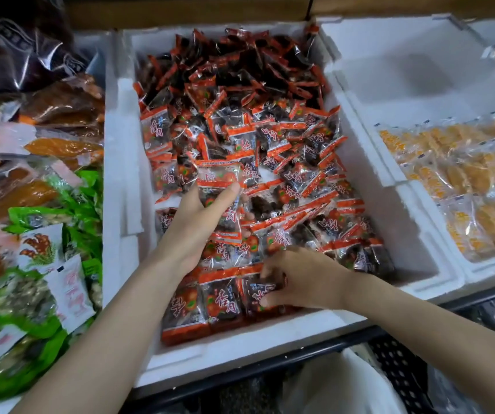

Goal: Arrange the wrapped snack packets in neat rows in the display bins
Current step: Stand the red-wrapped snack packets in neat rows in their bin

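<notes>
1. White foam bins sit side by side in dim light; the centre bin point(120, 174) is heaped with red-and-black packets point(255, 130), lying loose and at every angle across most of its floor.
2. Along that bin's near wall, a short row point(201, 306) of the same packets stands side by side, faces up, touching one another.
3. Both hands are inside the centre bin, close together but not touching.
4. The left hand point(192, 231) grips a small stack of packets point(225, 216) above the heap, its thumb pressed across the top one.
5. The right hand point(303, 279) is lower and nearer, its fingers curled round the end packet point(262, 294) at the right end of the row.
6. To the right, another bin point(419, 210) holds yellow packets point(464, 180) laid in overlapping lines.
7. Behind that one is an empty bin point(404, 70).
8. On the left lies a loose pile of green packets point(87, 186) and orange-brown ones.
</notes>
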Demonstrator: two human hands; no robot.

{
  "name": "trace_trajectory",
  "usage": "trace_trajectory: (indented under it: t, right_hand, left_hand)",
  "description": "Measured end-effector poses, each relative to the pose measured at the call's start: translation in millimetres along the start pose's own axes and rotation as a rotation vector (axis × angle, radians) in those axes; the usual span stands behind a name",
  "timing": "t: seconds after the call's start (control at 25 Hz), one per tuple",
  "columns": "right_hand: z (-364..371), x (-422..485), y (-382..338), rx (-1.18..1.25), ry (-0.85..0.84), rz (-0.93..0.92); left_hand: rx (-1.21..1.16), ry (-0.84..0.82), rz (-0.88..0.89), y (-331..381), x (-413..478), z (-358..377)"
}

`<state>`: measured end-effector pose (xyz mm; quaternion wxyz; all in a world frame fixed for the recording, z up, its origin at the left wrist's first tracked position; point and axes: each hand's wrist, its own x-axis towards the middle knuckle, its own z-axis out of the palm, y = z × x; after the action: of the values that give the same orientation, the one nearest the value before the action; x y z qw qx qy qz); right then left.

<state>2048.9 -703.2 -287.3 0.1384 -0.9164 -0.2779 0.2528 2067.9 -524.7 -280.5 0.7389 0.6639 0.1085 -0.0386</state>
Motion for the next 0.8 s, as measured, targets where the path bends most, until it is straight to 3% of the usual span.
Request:
trace_trajectory:
  t: [0.12,0.24,0.32,0.48,0.68,0.8]
  right_hand:
    - [-14,-3,5,0.068,-0.028,0.056]
    - [-22,-1,16,0.373,0.03,0.18]
    - [-14,1,11,0.447,-0.007,0.231]
    - [11,4,-2,0.133,-0.12,0.224]
    - [9,-1,2,-0.292,-0.014,-0.003]
    - [11,-2,0,-0.208,0.087,-0.111]
  left_hand:
    - [0.002,-0.014,0.034,1,-3,0]
    - [-0.033,-0.032,0.042,2,-4,-1]
    - [-0.078,-0.018,0.016,2,-3,-3]
    - [-0.058,0.005,0.008,0,-3,-3]
    - [-0.017,-0.055,-0.004,-2,-6,-3]
    - [-0.033,-0.076,-0.01,-6,-5,-3]
